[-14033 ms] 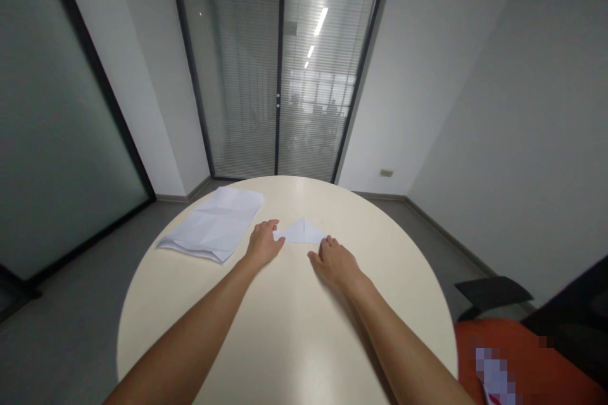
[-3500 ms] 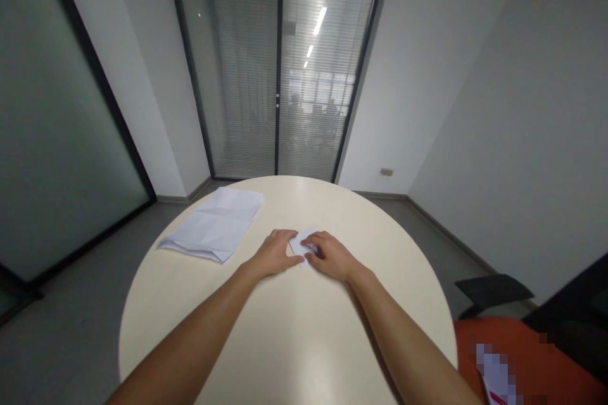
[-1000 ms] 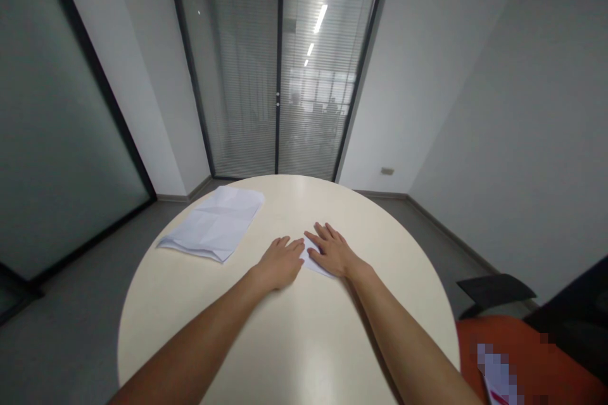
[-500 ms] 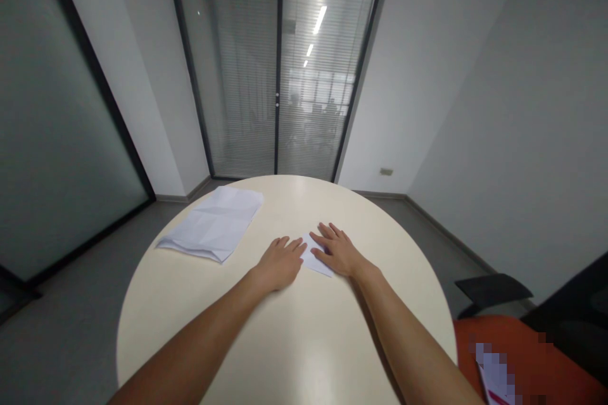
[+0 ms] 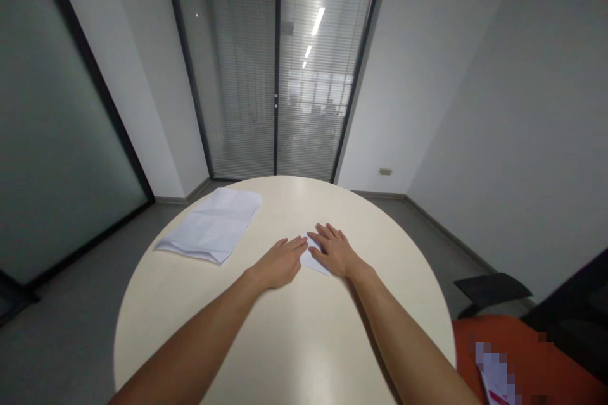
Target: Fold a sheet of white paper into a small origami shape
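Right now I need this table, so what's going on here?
A person has both hands flat on a small folded white paper in the middle of the round table. The left hand and right hand press it from either side. A larger creased sheet lies apart, far left.

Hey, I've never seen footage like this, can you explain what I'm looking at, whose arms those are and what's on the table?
One picture, from a camera worn on a person's head, looking forward and down, so the bare arms are the wearer's own. Both hands lie flat, palms down, on a round cream table. The left hand and right hand press a small folded white paper between them; nothing is lifted. A larger creased white sheet lies apart, far left. Beyond are glass doors with blinds.
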`<move>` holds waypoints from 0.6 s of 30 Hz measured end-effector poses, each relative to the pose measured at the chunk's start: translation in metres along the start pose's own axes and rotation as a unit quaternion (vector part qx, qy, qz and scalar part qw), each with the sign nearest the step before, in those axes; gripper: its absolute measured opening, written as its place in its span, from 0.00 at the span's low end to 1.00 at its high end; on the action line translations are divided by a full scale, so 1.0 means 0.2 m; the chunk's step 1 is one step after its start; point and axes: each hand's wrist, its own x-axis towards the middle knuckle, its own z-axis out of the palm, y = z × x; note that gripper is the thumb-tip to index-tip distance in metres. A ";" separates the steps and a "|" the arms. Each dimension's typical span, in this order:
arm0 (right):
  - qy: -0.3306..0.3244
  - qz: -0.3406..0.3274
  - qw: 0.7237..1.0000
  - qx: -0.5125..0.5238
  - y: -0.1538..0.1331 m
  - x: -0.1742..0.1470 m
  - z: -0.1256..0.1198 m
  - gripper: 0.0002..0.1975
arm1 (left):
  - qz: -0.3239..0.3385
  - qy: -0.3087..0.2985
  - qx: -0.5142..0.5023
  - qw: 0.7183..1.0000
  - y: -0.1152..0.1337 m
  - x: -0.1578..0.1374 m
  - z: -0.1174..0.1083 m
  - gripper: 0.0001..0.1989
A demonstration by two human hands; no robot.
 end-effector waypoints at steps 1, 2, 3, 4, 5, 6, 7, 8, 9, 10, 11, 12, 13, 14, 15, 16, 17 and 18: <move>0.000 0.003 1.000 -0.001 0.00 0.00 0.00 0.29 | -0.001 0.001 -0.002 1.000 0.00 0.00 0.00 0.27; -0.001 0.005 1.000 -0.002 0.00 0.00 -0.01 0.29 | -0.002 0.002 -0.004 1.000 0.00 0.00 0.00 0.26; -0.003 0.007 1.000 -0.003 0.01 -0.01 -0.01 0.29 | -0.005 0.004 -0.004 1.000 0.00 0.00 0.00 0.26; -0.004 0.008 1.000 -0.004 0.02 -0.01 -0.02 0.29 | -0.008 0.007 -0.004 1.000 0.00 0.00 -0.01 0.25; -0.005 0.009 1.000 -0.005 0.03 -0.01 -0.02 0.29 | -0.011 0.009 -0.003 1.000 0.01 0.00 -0.01 0.25; -0.008 0.010 1.000 -0.006 0.04 -0.02 -0.02 0.29 | -0.013 0.012 -0.001 1.000 0.01 0.00 -0.01 0.24; -0.011 0.009 1.000 -0.006 0.06 -0.02 -0.03 0.29 | -0.016 0.015 0.002 1.000 0.02 0.01 -0.01 0.24; -0.013 0.008 1.000 -0.006 0.07 -0.02 -0.02 0.29 | -0.018 0.018 0.006 1.000 0.02 0.01 -0.01 0.24; -0.015 0.007 1.000 -0.005 0.09 -0.02 -0.02 0.29 | -0.020 0.020 0.011 1.000 0.03 0.01 -0.01 0.24; -0.015 0.005 1.000 -0.003 0.10 -0.02 -0.02 0.29 | -0.023 0.021 0.016 0.999 0.03 0.01 -0.01 0.23; -0.013 0.002 1.000 -0.001 0.10 -0.02 -0.01 0.29 | -0.026 0.023 0.022 0.999 0.04 0.01 -0.02 0.23; -0.010 -0.001 1.000 0.000 0.10 -0.02 -0.01 0.29 | -0.029 0.024 0.029 0.999 0.04 0.01 -0.02 0.23; -0.007 -0.003 1.000 0.000 0.10 -0.01 0.00 0.29 | -0.033 0.025 0.035 0.999 0.04 0.01 -0.02 0.23; -0.003 -0.006 1.000 -0.002 0.10 -0.01 0.00 0.28 | -0.037 0.026 0.043 0.998 0.05 0.01 -0.02 0.23; 0.001 -0.006 1.000 -0.005 0.10 -0.01 0.01 0.28 | -0.042 0.027 0.051 0.997 0.05 0.01 -0.02 0.22; 0.005 -0.005 1.000 -0.009 0.10 0.00 0.01 0.27 | -0.046 0.028 0.059 0.997 0.05 0.01 -0.02 0.22; 0.010 -0.002 1.000 -0.012 0.10 0.00 0.02 0.27 | -0.050 0.029 0.068 0.996 0.04 0.01 -0.02 0.22; 0.016 0.001 1.000 -0.014 0.11 0.00 0.02 0.26 | -0.054 0.030 0.076 0.995 0.04 0.01 -0.02 0.22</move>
